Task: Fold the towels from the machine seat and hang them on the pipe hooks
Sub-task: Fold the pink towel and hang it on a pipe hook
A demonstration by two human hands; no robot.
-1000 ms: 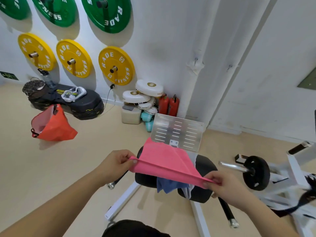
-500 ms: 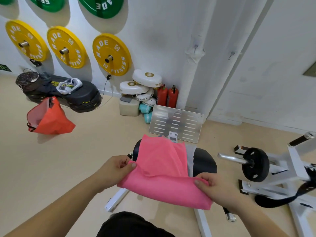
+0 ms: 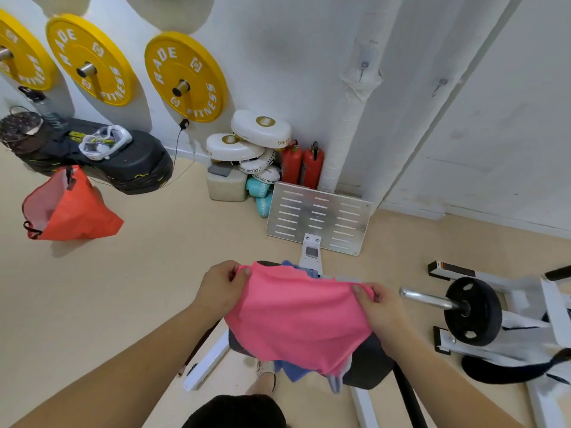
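Note:
A pink towel (image 3: 296, 319) hangs folded in front of me, above the black machine seat (image 3: 369, 362). My left hand (image 3: 221, 287) pinches its upper left corner and my right hand (image 3: 378, 307) pinches its upper right corner. Beneath it, a blue towel (image 3: 292, 370) and a pale grey one (image 3: 336, 379) lie on the seat, mostly hidden. On the wall ahead runs a white wrapped pipe (image 3: 349, 118) with a small hook (image 3: 364, 65); a second hook (image 3: 441, 83) sits to its right.
A slotted metal footplate (image 3: 318, 217) stands beyond the seat. To the right are a black weight plate on a bar (image 3: 472, 310) and a white frame. Red extinguishers (image 3: 304, 163), white pads, yellow wall plates and an orange bag (image 3: 68, 208) lie left and ahead.
Both hands have lifted the towel's near edge up and away from me, doubling it over, so the pink towel now hangs folded from its top corners.

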